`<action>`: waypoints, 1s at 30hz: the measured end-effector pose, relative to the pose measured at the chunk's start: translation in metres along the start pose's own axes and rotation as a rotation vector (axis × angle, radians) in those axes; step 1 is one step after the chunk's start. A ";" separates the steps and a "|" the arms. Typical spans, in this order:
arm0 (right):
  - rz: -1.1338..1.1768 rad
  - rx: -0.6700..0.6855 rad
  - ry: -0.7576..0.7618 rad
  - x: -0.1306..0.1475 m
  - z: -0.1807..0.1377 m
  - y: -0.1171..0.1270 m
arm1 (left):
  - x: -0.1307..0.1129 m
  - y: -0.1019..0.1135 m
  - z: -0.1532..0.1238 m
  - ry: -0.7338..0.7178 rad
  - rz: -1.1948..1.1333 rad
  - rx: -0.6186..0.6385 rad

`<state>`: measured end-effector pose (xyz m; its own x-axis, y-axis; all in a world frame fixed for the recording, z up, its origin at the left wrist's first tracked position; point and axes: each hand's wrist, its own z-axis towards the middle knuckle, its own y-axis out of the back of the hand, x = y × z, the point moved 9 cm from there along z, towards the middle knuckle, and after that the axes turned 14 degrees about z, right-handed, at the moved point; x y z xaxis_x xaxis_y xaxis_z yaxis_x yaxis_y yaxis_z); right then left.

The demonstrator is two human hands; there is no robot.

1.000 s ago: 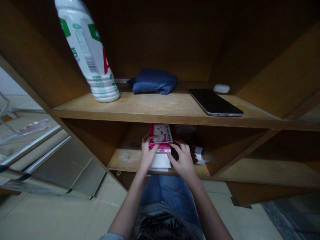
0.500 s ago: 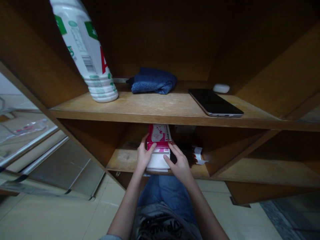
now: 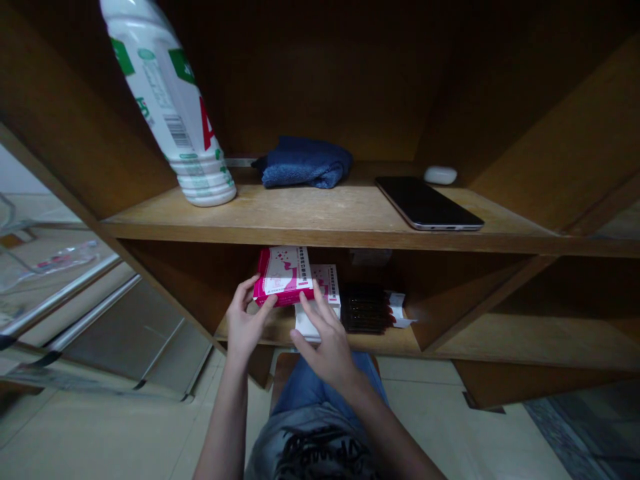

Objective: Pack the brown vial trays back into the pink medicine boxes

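A pink-and-white cardboard box [image 3: 285, 270] is held tilted over the lower shelf, between my two hands. My left hand [image 3: 246, 319] grips its left front corner, thumb along the near side. At the right front corner, the fingertips of my right hand [image 3: 327, 343] press on the box, while that thumb sticks out below it. Beneath and to the right lies a second pink-and-white box [image 3: 326, 280], partly covered. In front of that, a plain white box part [image 3: 306, 323] shows between my hands.
Dark packed items [image 3: 366, 312] and a white paper piece [image 3: 399, 312] lie right of the boxes. On the upper shelf [image 3: 300, 217] are a white bottle [image 3: 175, 113], a folded blue cloth [image 3: 306, 163], a dark tablet [image 3: 427, 203] and a small white case [image 3: 440, 175].
Both hands have moved left, lifting the top pink-and-white box off the stack. The lower box and the dark items beside it show more now.
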<state>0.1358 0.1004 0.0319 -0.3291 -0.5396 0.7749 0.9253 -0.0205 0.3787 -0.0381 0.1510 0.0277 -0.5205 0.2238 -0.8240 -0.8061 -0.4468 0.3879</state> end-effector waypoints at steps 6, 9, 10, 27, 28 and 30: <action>0.107 0.171 -0.045 -0.001 -0.015 -0.040 | 0.025 0.030 -0.009 0.162 -0.022 0.142; 0.145 0.229 -0.065 -0.005 -0.024 -0.058 | 0.038 0.041 -0.011 0.220 0.005 0.173; 0.156 0.241 -0.070 -0.007 -0.026 -0.062 | 0.041 0.042 -0.012 0.231 0.009 0.185; 0.245 0.329 -0.247 -0.053 -0.065 -0.102 | 0.102 0.017 -0.032 0.295 0.066 0.416; 0.251 0.315 -0.240 -0.054 -0.066 -0.101 | 0.103 0.017 -0.032 0.277 0.077 0.419; 0.258 0.301 -0.239 -0.054 -0.067 -0.100 | 0.105 0.016 -0.031 0.245 0.086 0.430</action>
<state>0.0740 0.0758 -0.0816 -0.1619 -0.2848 0.9448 0.8984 0.3536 0.2605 -0.0965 0.1403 -0.0652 -0.5506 -0.0308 -0.8342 -0.8329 -0.0463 0.5515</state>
